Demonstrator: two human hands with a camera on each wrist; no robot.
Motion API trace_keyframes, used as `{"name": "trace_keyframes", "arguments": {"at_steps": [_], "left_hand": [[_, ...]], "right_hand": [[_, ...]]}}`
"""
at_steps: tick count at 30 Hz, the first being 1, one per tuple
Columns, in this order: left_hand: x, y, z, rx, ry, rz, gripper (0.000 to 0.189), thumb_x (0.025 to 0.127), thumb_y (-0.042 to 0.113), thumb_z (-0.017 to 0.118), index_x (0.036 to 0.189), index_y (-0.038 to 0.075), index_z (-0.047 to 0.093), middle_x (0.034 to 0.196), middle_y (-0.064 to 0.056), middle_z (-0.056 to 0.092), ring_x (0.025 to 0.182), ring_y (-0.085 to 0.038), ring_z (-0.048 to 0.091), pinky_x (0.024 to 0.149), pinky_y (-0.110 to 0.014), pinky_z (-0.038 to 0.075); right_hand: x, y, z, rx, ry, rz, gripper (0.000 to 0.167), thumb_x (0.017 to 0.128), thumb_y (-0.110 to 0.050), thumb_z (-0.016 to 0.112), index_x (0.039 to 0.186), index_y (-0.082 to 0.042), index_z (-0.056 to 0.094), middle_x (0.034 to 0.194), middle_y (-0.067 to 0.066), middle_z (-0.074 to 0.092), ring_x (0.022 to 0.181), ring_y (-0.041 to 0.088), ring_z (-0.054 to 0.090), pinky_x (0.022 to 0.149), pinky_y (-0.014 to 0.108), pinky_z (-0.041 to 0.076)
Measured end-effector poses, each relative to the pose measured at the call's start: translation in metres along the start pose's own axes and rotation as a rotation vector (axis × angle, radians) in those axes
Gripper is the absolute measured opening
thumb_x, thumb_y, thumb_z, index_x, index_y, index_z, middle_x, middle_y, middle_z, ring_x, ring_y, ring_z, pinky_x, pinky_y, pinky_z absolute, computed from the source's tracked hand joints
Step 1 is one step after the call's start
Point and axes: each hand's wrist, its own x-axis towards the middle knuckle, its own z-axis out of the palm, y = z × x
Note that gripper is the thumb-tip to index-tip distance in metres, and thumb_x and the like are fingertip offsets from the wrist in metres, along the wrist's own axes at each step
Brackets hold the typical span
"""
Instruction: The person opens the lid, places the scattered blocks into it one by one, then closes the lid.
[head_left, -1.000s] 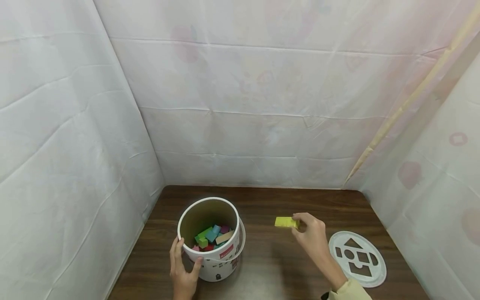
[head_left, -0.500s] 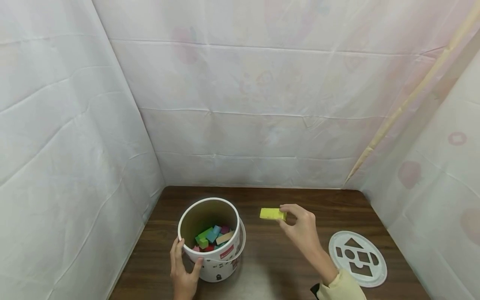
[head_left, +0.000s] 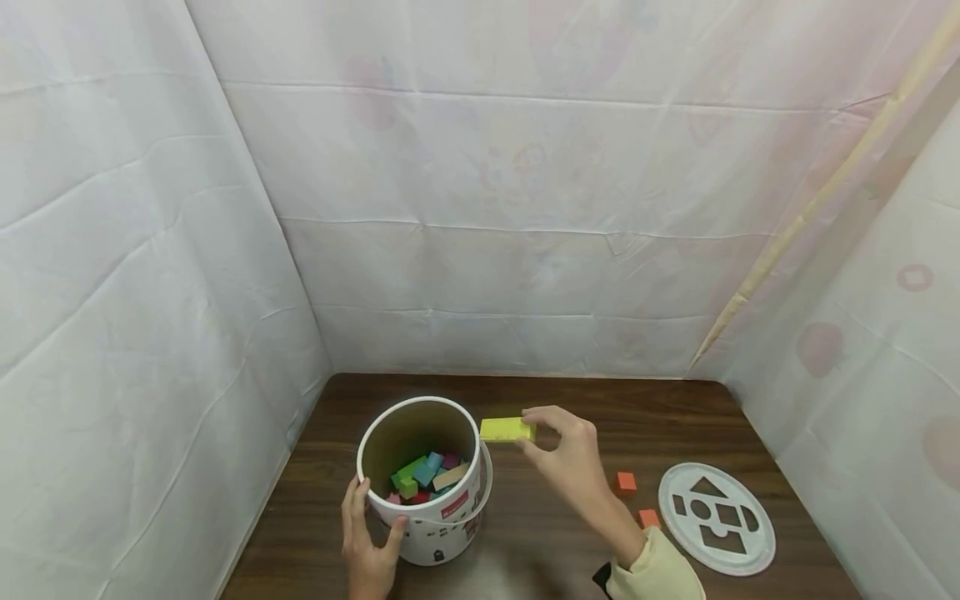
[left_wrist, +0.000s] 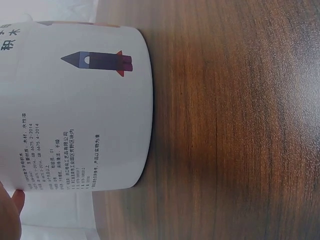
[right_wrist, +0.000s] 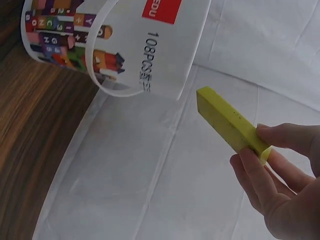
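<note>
A yellow rectangular block (head_left: 504, 429) is pinched at one end between the thumb and fingers of my right hand (head_left: 566, 457), above the table just right of the bucket's rim. In the right wrist view the block (right_wrist: 225, 117) points its free end toward the bucket. The white bucket (head_left: 438, 546) stands upright, without a lid. Inside lie coloured blocks (head_left: 423, 475), low in the bucket. My left hand (head_left: 367, 550) holds the bucket's near left side, its fingers at the rim and its thumb on the front. The left wrist view shows the bucket's printed wall (left_wrist: 95, 115).
To the right lies a round white lid (head_left: 693, 546) with shaped holes. Two small orange blocks, one farther back (head_left: 626, 482) and one nearer (head_left: 649, 518), sit between the lid and my right arm. A white handle (head_left: 489, 475) hangs at the bucket's right side. White sheets (head_left: 480, 267) surround the dark wooden table.
My right hand has moved left with the yellow block, up to the bucket's rim. The orange blocks have come into view from behind the arm. The left hand and bucket stay in place.
</note>
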Motion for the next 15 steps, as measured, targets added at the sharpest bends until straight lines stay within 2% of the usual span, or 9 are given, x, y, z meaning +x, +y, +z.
{"name": "trace_keyframes", "arguments": {"at_steps": [4,9,15], "left_hand": [[0.001,0.0,0.0,0.003,-0.001,0.001,0.083,0.071,0.007,0.081,0.143,0.01,0.039,0.145,-0.012,0.034,0.126,-0.024,0.039,0.093,-0.007,0.03],[0.001,-0.001,0.0,0.0,0.013,0.006,0.083,0.071,0.007,0.081,0.143,0.01,0.039,0.145,-0.012,0.034,0.126,-0.021,0.038,0.093,-0.011,0.033],[0.0,-0.003,0.002,-0.004,0.037,0.027,0.083,0.069,0.006,0.081,0.142,0.008,0.041,0.145,-0.014,0.036,0.125,-0.023,0.04,0.093,-0.009,0.031]], "right_hand": [[0.0,-0.008,0.009,0.039,-0.012,-0.012,0.033,0.059,0.011,0.082,0.087,-0.003,0.071,0.095,0.007,0.071,0.087,0.02,0.067,0.064,0.027,0.056],[0.001,-0.016,0.021,0.071,-0.049,0.005,0.032,0.061,0.012,0.081,0.087,-0.002,0.071,0.094,0.007,0.07,0.086,0.019,0.067,0.065,0.022,0.055],[0.001,-0.019,0.035,0.082,-0.12,0.018,0.027,0.065,0.01,0.08,0.088,-0.001,0.071,0.097,0.011,0.07,0.088,0.019,0.066,0.069,0.018,0.054]]}}
